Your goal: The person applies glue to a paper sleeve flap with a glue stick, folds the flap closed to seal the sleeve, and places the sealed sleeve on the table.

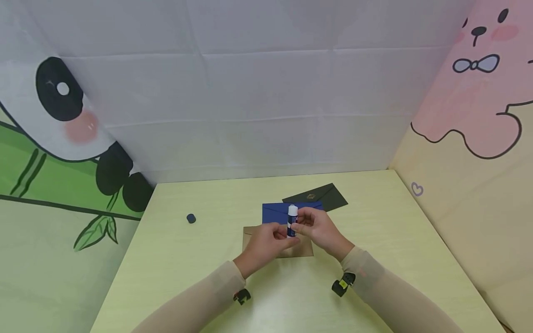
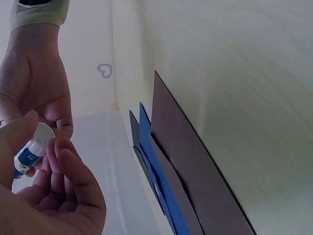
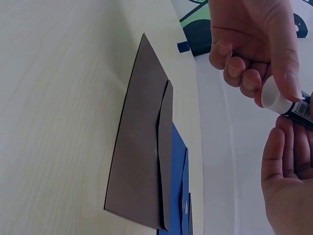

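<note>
A glue stick (image 1: 292, 222) with a dark blue label stands upright between both hands, its white top uncovered. Thumb and fingers of my left hand (image 1: 266, 243) pinch its white base, best seen in the left wrist view, where the base (image 2: 44, 133) faces the camera. My right hand (image 1: 322, 231) grips the labelled body from the right. Below the hands lies a brown envelope (image 1: 306, 249), its flap slightly raised in the right wrist view. Just behind it is a blue envelope (image 1: 272, 212), partly covered by the hands, overlapping a black envelope (image 1: 333, 196) with a small gold mark.
A small dark blue cap (image 1: 191, 218) sits apart on the left of the pale wooden table (image 1: 166, 277). White cloth (image 1: 258, 92) hangs along the back edge, with printed cartoon cloths on both sides. Each wrist wears a small black camera band.
</note>
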The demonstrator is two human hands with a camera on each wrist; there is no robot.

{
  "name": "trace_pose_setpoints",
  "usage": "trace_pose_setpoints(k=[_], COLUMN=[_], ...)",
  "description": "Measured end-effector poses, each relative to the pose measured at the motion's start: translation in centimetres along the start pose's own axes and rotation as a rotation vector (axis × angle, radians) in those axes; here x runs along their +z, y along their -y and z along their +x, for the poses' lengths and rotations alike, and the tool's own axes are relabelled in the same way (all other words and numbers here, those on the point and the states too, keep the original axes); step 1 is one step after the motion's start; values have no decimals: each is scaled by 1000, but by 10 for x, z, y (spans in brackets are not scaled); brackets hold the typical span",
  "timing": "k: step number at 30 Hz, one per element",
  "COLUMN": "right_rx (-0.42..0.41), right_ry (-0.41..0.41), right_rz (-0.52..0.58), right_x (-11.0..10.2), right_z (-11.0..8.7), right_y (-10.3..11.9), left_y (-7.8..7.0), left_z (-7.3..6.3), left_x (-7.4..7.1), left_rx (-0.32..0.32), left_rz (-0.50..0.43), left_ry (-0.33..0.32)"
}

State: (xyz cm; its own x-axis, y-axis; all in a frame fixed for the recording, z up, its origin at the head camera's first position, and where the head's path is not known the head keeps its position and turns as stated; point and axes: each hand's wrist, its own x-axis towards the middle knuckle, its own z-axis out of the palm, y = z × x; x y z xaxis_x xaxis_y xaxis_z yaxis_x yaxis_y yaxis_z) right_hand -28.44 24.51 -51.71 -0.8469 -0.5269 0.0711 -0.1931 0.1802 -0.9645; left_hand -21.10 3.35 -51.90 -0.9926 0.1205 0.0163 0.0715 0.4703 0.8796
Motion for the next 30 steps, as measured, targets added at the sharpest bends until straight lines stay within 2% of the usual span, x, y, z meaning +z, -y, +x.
trace_pose_setpoints(k=[6,13,22,30], right_rx=[-2,2,-14,-21], right_ry=[-1,-5,1,0], right_rz=[-6,-8,3,-1], right_x=[0,1,1,1], right_z=[0,-1,-1,-1], right_y=[1,1,1,0], left_y=[7,8,8,8], left_z=[2,3,3,3], left_x=[-2,-2,-3,-3], left_rx=[-11,-32,-61,-85], left_rz=[-86,-134,-327,-375], left_ry=[82,144,281,317])
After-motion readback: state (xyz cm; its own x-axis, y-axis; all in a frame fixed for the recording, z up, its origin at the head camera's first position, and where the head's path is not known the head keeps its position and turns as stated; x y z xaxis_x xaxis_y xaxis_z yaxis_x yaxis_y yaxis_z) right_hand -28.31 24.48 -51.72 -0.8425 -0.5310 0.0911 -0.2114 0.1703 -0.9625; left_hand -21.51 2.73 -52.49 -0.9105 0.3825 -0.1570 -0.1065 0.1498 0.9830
